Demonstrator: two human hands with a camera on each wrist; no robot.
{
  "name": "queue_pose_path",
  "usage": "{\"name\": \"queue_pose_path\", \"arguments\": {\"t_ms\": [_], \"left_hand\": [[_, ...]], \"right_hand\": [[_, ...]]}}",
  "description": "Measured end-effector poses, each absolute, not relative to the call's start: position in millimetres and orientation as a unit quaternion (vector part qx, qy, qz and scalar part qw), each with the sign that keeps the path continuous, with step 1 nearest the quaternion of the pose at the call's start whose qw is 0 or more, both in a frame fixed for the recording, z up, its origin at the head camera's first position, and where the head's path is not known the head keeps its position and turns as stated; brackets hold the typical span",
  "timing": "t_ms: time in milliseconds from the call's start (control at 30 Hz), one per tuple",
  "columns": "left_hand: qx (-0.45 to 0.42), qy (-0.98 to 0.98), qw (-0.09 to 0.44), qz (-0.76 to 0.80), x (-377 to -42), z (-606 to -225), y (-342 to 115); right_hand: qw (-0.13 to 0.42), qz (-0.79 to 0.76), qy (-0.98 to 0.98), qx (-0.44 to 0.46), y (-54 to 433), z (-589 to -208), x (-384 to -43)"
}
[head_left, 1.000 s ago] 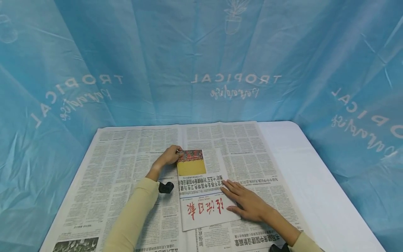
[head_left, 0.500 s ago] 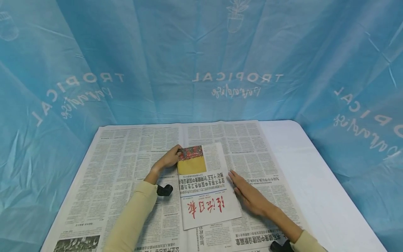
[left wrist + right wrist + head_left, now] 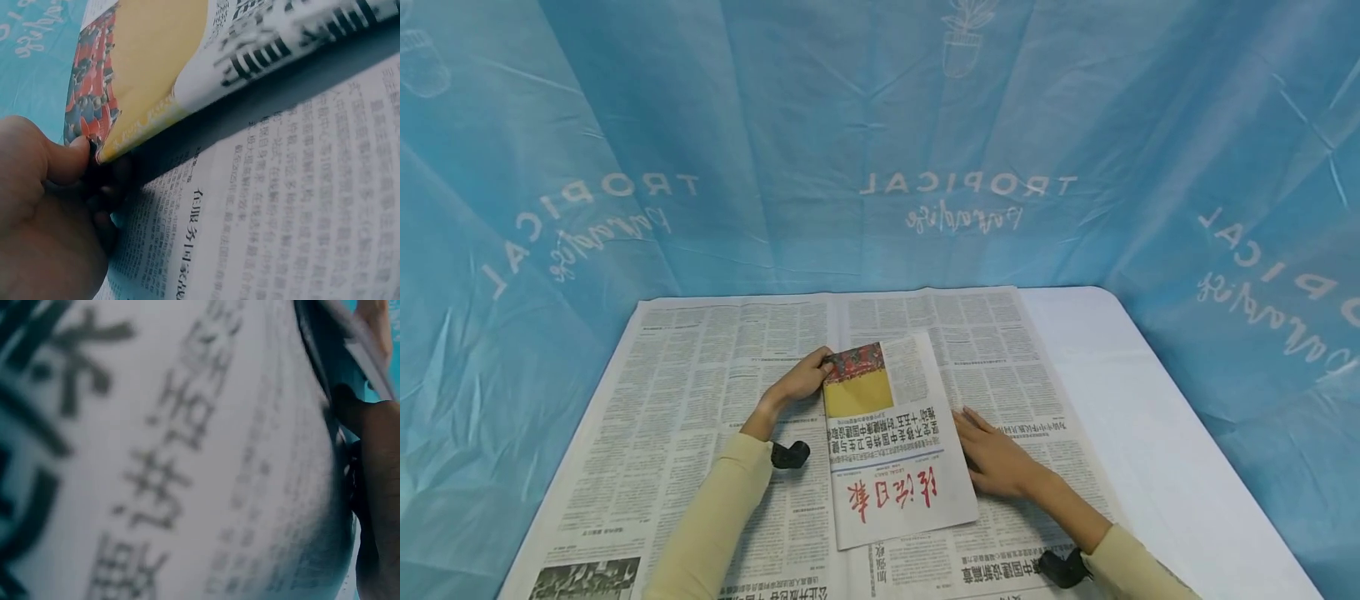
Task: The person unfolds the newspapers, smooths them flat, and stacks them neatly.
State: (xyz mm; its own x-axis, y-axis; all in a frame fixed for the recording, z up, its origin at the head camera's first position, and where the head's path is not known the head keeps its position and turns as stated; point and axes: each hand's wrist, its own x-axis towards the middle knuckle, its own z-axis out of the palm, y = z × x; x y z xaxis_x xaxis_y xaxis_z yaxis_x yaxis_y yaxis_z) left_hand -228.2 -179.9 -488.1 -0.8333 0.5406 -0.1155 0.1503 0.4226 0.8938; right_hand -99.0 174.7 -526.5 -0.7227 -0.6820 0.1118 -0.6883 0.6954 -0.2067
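A folded newspaper (image 3: 887, 437) with a red masthead and a red-and-yellow picture is tilted up a little over the spread newspaper sheets (image 3: 685, 392). My left hand (image 3: 803, 375) pinches its far left corner. The left wrist view shows the thumb on top of that corner, the other fingers beneath, and a dark gap under the raised edge. At the folded newspaper's right edge is my right hand (image 3: 1003, 462), fingers stretched forward and its thumb side hidden behind the paper. Blurred print fills most of the right wrist view, with the right hand (image 3: 378, 469) at the side.
Large newspaper sheets cover most of the white table (image 3: 1150, 433), whose right side shows bare. A blue curtain (image 3: 805, 150) hangs around the far edge and both sides. Black wrist cameras (image 3: 790, 455) sit at both wrists.
My right hand has come off the top of the folded newspaper and moved to its right edge. The newspaper's far right corner has risen, while the left hand keeps its corner.
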Motion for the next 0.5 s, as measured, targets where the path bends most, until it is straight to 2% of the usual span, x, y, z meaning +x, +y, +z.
{"name": "queue_pose_path", "arguments": {"t_ms": [300,500], "left_hand": [[0.193,0.776,0.233,0.553,-228.6,-489.8,-190.5],[0.217,0.779,0.217,0.547,-227.6,-490.8,-202.4]], "right_hand": [[0.054,0.063,-0.910,0.407,176.3,-528.2,-99.3],[0.075,0.073,-0.905,0.413,179.9,-529.4,-97.3]]}}
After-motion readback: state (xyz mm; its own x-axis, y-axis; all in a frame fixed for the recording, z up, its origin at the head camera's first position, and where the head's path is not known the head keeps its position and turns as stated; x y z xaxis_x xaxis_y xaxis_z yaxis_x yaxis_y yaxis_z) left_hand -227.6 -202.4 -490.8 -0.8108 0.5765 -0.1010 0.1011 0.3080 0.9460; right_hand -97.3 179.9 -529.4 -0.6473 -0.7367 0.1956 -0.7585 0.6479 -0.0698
